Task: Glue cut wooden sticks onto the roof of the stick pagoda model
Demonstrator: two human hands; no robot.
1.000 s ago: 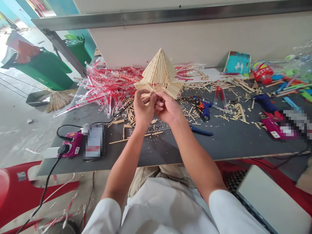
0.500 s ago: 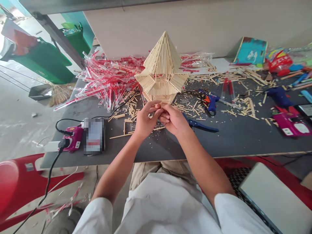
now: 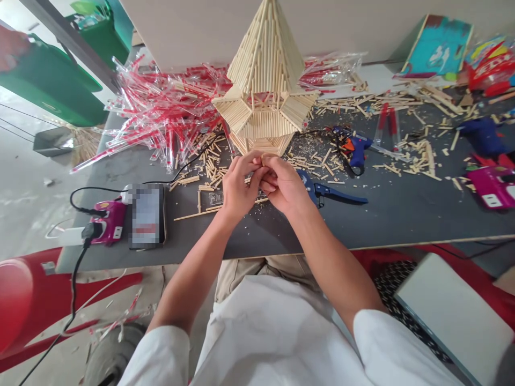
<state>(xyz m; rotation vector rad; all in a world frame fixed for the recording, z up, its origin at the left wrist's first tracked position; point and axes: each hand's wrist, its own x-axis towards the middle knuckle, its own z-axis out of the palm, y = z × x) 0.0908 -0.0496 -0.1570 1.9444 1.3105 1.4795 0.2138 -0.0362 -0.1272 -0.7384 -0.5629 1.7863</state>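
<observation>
Moved: both hands, lower against the stick tower [image 3: 267,61] than a second ago, its bottom tier now exposed. Item: left hand [image 3: 241,185] and right hand [image 3: 286,185], fingertips together; contents, if any, cannot be told. Item: stick tower, upright on the table [image 3: 394,220], just beyond the fingers (near enough to bump). Hazards: a raised knuckle could knock its lower tier; any pinched piece could slip among the loose sticks [image 3: 212,166]; the right wrist could nudge the blue tool [image 3: 340,194]

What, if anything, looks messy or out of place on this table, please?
Stick offcuts lie strewn beside the glue gun, looking spilled; the stick model stands upright, with no damage visible.
</observation>
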